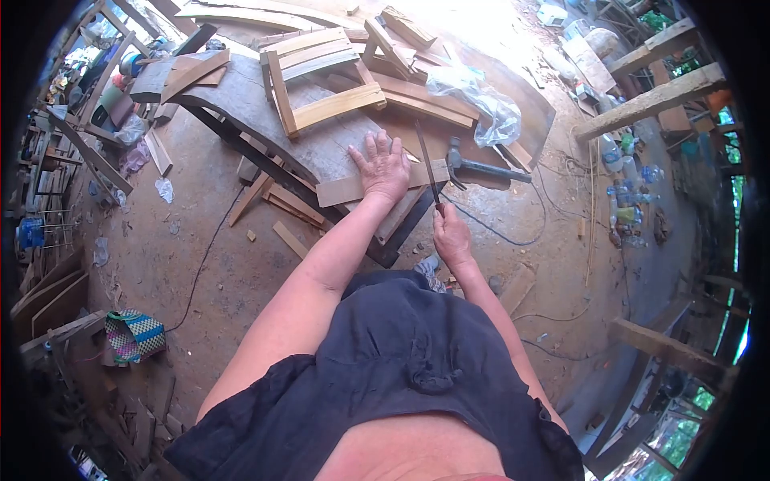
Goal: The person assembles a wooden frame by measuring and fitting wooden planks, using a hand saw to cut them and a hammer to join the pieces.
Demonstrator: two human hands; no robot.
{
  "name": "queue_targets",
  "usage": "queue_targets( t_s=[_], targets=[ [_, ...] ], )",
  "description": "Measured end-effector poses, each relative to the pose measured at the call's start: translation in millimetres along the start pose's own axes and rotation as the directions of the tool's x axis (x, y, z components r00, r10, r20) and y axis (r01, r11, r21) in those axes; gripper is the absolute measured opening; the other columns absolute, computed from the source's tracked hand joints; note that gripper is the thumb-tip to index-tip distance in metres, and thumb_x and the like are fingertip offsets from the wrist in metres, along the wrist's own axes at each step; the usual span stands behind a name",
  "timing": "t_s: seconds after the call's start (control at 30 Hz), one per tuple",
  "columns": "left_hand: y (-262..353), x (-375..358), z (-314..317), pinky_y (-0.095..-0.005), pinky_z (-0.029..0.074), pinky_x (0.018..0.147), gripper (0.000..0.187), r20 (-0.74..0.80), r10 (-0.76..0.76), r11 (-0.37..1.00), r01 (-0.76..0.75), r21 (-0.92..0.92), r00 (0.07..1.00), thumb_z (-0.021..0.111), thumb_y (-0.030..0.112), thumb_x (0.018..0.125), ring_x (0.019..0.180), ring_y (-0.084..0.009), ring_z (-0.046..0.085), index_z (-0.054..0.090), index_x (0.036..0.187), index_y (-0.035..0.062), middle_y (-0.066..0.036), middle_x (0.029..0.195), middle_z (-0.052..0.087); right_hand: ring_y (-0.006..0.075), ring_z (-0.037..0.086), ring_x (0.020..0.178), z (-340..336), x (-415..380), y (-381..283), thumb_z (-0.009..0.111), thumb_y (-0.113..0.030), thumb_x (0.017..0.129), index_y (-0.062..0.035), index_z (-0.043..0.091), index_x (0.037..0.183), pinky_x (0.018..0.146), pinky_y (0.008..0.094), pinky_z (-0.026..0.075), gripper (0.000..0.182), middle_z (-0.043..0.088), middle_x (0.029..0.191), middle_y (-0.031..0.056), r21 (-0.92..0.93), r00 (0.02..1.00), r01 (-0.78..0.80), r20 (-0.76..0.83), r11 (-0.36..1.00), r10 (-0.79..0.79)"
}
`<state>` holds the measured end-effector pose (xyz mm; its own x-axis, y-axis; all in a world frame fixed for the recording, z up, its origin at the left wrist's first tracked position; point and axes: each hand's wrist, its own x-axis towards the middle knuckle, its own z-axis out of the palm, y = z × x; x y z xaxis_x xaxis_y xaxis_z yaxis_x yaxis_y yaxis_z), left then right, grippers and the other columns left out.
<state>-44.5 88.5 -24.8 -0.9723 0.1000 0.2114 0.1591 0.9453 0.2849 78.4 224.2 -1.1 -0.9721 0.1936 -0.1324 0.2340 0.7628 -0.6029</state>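
Observation:
My left hand lies flat with fingers spread, pressing a thin wooden board against the workbench. In my right hand is the handle of what looks like a handsaw. Its narrow dark blade appears edge-on and crosses the board near the right end. Whether the blade has cut into the wood cannot be made out. A claw hammer rests just right of the blade, its head beside the board's end.
A small slatted wooden frame lies on the bench beyond my left hand. Clear plastic sheeting covers timber at the back right. A cable runs over the floor; a woven basket is at the lower left.

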Motion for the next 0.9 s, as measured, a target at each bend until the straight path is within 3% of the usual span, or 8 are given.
queue_targets(
  t_s=[0.2,0.27,0.9],
  targets=[
    [2,1,-3,-0.0676,0.008,0.102,0.039,-0.005,-0.003,1.000,0.003,0.008,1.000,0.048,0.034,0.085,0.131,-0.0337,0.023,0.051,0.117,0.0126,-0.012,0.131,0.034,0.0386,0.062,0.078,3,0,-1,0.048,-0.024,0.091,-0.0080,0.050,0.100,0.067,0.0494,0.047,0.019,0.064,0.085,0.0181,-0.001,1.000,0.026,0.004,1.000,-0.026],
    [4,2,-8,-0.0645,0.007,0.104,0.045,0.122,-0.048,0.998,0.042,0.049,0.991,0.048,0.036,0.086,0.133,-0.0310,0.019,0.048,0.126,0.0162,-0.012,0.136,0.030,0.0380,0.062,0.078,0,0,-4,0.048,-0.024,0.090,-0.0081,0.050,0.100,0.067,0.0492,0.047,0.019,0.065,0.085,0.0179,-0.024,0.999,0.005,0.031,1.000,-0.005],
    [2,1,-4,-0.0646,0.008,0.104,0.044,0.086,-0.041,0.999,0.038,0.029,0.995,0.049,0.036,0.085,0.133,-0.0317,0.020,0.049,0.125,0.0160,-0.012,0.136,0.030,0.0401,0.062,0.071,10,-12,1,0.048,-0.022,0.090,-0.0081,0.046,0.097,0.063,0.0512,0.048,0.016,0.062,0.075,0.0210,-0.128,1.000,0.028,0.005,0.991,-0.027]
  ],
)
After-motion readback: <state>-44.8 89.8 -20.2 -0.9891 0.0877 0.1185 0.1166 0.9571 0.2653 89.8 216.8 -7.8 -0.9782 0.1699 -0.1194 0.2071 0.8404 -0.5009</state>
